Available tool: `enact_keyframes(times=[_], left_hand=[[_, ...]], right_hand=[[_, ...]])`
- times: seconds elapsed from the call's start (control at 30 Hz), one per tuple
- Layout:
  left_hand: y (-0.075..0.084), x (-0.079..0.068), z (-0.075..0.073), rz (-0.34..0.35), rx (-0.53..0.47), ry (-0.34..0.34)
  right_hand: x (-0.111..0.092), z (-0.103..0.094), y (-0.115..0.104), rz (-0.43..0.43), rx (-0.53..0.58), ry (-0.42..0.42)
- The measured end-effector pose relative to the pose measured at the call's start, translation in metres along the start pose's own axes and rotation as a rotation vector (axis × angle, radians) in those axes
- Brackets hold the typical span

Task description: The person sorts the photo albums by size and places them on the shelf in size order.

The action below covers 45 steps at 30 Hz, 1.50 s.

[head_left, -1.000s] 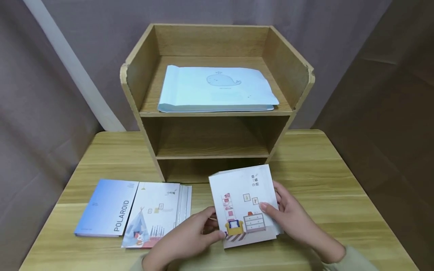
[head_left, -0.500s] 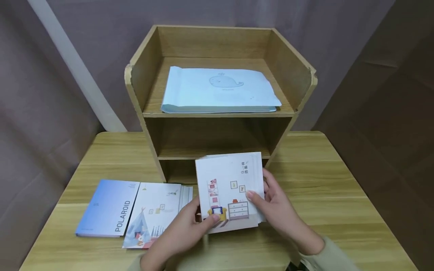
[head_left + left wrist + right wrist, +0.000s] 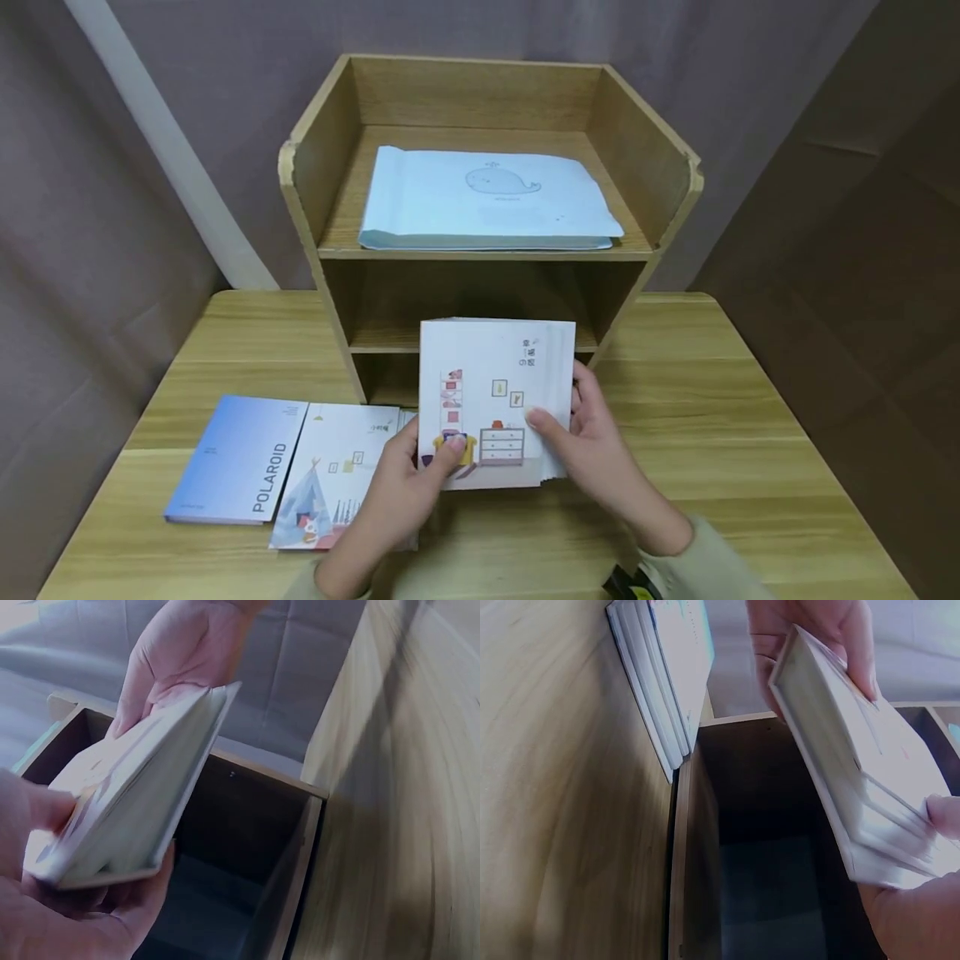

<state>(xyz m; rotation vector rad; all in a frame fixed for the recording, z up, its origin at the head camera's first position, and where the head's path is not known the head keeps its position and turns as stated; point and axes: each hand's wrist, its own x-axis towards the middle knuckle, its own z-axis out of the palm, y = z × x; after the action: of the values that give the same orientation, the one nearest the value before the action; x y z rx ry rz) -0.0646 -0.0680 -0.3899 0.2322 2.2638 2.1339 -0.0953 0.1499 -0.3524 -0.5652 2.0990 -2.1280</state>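
Observation:
A small stack of white notebooks (image 3: 480,354) is held up in front of the shelf's lower compartments in the head view. Its top cover carries a drawn yellow armchair and a chest of drawers. My left hand (image 3: 405,479) grips the lower left corner, thumb on the cover and fingers underneath. On the right edge, my right hand (image 3: 600,450) holds the stack the same way, with its thumb lying beside the drawn picture frames. The right wrist view shows the layered page edges of the stack (image 3: 832,757), its books slightly offset from each other.
A wooden shelf (image 3: 487,254) stands at the back of the table (image 3: 750,467), a whale-printed packet (image 3: 450,196) on its top tier. At the left lie a blue POLAROID notebook (image 3: 232,462) and a tent-covered notebook (image 3: 341,442) over others. A small black object (image 3: 626,583) shows by the right sleeve.
Both hands have carried the stack left and toward the shelf, turning it from tilted to nearly straight. An edge of a lower notebook now shows along its right side.

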Motion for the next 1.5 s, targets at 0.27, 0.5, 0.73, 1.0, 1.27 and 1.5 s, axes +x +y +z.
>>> enact_keyframes(times=[0.27,0.5,0.73,1.0,1.27,1.5], left_hand=[[0.010,0.003,-0.007,0.158,-0.088,0.124],[0.022,0.010,-0.015,0.074,-0.105,0.225],[0.010,0.020,-0.025,-0.020,-0.187,0.233],[0.015,0.018,-0.032,-0.066,-0.059,0.127],[0.032,0.012,-0.061,-0.101,0.094,-0.222],[0.035,0.012,-0.073,-0.146,0.108,-0.206]], right_hand=[[0.003,0.010,0.004,0.063,0.005,-0.026],[0.003,0.021,0.008,0.204,-0.145,-0.061],[0.003,0.027,0.010,0.224,-0.171,-0.095],[0.004,0.025,0.019,0.259,-0.029,-0.102],[0.007,0.024,0.036,0.229,0.055,-0.080],[0.017,0.031,0.033,0.184,0.057,-0.075]])
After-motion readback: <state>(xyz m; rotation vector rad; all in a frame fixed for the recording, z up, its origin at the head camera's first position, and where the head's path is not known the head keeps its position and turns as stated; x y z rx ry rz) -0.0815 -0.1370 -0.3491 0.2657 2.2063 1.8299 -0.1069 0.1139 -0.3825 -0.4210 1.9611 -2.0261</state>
